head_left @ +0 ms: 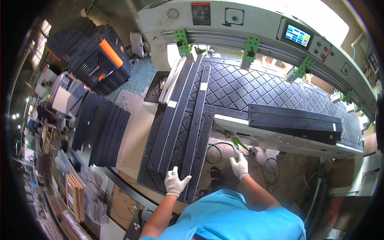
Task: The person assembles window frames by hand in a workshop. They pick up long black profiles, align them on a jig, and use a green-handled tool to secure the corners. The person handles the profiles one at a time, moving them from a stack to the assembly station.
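Note:
My left hand (176, 182), in a pale glove, is at the near ends of long dark strips on the left of the bench. Its fingers lie over the end of a wide dark panel (176, 120), and its thumb spreads toward a narrower dark strip (198, 114); whether it presses on them is unclear. My gloved right hand (240, 165) is over the gap in front of the machine, thumb apart from the fingers. Just beyond its fingertips is a green tool-like piece (239, 143) near a blue hose (215, 147); I see no grip on it.
A white machine beam (256, 18) with green clamp brackets (251, 48) and a control screen (297, 35) spans the far side. Dark panels (294, 120) lie on the right of the patterned black bed (232, 82). More dark panels (106, 134) are stacked at left, near black-and-orange crates (100, 60).

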The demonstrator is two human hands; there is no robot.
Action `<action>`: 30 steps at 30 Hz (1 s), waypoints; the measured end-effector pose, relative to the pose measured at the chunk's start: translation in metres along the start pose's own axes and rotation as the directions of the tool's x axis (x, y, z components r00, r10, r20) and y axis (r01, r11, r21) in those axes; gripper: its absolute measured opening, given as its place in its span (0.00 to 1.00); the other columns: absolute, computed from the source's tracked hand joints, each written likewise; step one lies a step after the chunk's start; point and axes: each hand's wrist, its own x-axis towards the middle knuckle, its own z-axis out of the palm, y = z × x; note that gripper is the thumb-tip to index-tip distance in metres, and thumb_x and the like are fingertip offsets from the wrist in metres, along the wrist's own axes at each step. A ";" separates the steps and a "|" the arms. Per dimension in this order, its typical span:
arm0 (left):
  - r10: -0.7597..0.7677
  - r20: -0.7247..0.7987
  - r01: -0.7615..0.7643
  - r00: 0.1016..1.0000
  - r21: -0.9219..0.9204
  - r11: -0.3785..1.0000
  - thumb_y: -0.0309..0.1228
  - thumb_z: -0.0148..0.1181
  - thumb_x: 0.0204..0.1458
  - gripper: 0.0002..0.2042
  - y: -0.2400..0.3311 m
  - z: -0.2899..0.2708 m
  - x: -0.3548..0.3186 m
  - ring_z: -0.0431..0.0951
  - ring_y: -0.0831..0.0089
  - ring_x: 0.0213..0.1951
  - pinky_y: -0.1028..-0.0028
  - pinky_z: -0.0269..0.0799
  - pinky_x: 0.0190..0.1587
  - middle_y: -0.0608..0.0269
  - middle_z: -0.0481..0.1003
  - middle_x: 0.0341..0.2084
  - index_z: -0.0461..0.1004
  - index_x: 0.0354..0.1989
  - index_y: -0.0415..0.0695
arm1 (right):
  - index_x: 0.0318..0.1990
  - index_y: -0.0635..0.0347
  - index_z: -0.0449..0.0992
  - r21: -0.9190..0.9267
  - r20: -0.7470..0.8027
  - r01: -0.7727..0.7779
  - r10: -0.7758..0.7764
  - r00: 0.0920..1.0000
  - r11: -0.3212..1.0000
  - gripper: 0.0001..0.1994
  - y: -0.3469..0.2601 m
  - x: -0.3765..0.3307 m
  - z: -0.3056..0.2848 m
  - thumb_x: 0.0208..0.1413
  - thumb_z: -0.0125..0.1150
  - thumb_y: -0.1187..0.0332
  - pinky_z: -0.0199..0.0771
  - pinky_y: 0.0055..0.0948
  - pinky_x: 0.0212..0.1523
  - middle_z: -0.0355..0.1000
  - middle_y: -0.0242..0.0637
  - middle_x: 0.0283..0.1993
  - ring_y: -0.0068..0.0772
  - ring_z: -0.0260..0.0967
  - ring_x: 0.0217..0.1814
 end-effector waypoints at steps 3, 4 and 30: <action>0.019 -0.005 -0.019 1.000 0.102 0.995 0.61 0.80 0.42 0.50 0.004 0.022 -0.017 0.78 0.48 0.54 0.51 0.76 0.56 0.48 0.74 0.51 0.72 0.70 0.43 | 0.67 0.66 0.76 0.058 -0.028 0.047 -0.045 0.999 0.997 0.26 -0.003 0.001 0.005 0.63 0.71 0.65 0.81 0.33 0.42 0.82 0.41 0.42 0.31 0.79 0.37; 0.053 -0.006 -0.052 0.999 0.028 0.998 0.57 0.80 0.43 0.43 0.011 0.033 -0.007 0.79 0.47 0.53 0.50 0.77 0.54 0.48 0.75 0.50 0.75 0.63 0.43 | 0.68 0.62 0.76 0.074 -0.093 0.092 -0.085 0.992 0.993 0.25 0.035 0.006 0.010 0.65 0.69 0.67 0.76 0.28 0.32 0.79 0.34 0.38 0.23 0.74 0.31; -0.387 -0.147 0.322 0.910 -0.339 0.884 0.46 0.75 0.49 0.31 -0.071 -0.031 -0.251 0.86 0.48 0.45 0.52 0.83 0.47 0.49 0.82 0.43 0.78 0.61 0.48 | 0.75 0.57 0.65 0.010 0.654 -0.385 0.285 0.701 0.923 0.30 -0.041 -0.116 0.079 0.69 0.67 0.62 0.80 0.31 0.27 0.78 0.36 0.45 0.31 0.78 0.31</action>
